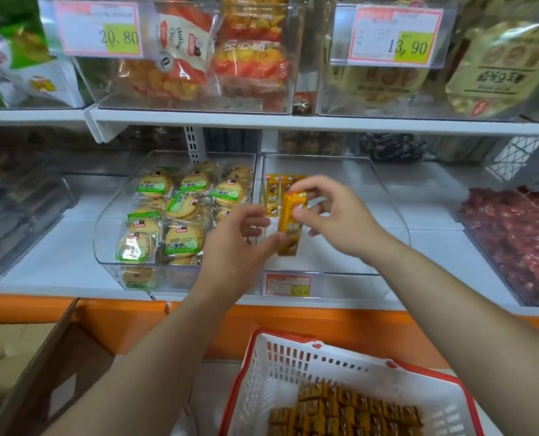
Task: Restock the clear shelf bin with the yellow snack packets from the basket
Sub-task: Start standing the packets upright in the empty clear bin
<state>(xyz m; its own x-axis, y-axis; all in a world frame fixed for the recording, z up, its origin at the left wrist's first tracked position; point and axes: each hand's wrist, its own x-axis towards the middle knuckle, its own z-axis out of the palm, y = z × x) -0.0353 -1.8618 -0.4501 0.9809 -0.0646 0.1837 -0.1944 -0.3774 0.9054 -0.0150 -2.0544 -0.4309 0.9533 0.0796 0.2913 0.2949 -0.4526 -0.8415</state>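
Packet may land crooked in the bin

Left hand (243,243) and right hand (334,215) pinch one yellow packet (288,225) by its ends over the clear bin (353,262). A careless release could topple the standing packets (273,196) behind. More wait in the basket (293,366).

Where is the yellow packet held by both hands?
In the head view's centre, the yellow packet is over the clear shelf bin, between the left hand and right hand.
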